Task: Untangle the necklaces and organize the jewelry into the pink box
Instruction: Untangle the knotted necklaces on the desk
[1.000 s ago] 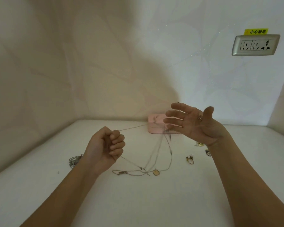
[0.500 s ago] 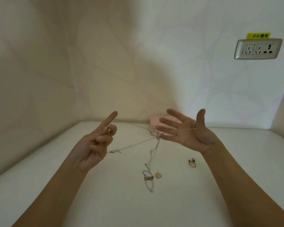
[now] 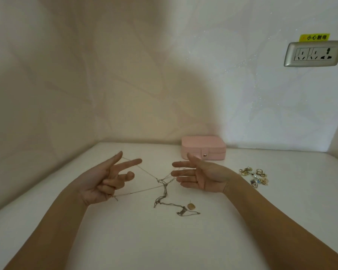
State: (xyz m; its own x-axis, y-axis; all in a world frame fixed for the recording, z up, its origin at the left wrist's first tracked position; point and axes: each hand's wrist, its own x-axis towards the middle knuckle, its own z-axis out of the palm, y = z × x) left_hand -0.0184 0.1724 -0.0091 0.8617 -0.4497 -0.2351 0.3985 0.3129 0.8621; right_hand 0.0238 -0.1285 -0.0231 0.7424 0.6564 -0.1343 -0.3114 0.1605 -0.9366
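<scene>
Thin silver necklace chains (image 3: 163, 183), knotted together, are stretched between my two hands above the white tabletop. My left hand (image 3: 105, 180) has thumb and index finger straight with a strand running over them, while its curled lower fingers hold a chain end. My right hand (image 3: 199, 175) faces it with straight fingers, and strands are hooked over the fingertips. Below the knot the loose chain tail (image 3: 164, 200) lies on the table beside a small gold pendant (image 3: 191, 206). The pink box (image 3: 203, 150) sits shut against the back wall, just behind my right hand.
A pile of gold earrings and rings (image 3: 255, 176) lies on the table right of my right wrist. Walls close the table in at the left, the back and the far right. A wall socket (image 3: 313, 53) with a yellow label is mounted high on the right.
My left hand went from a fist to straight thumb and index finger. Both hands came lower and nearer each other, the pink box is uncovered, and the chain tail settled on the table.
</scene>
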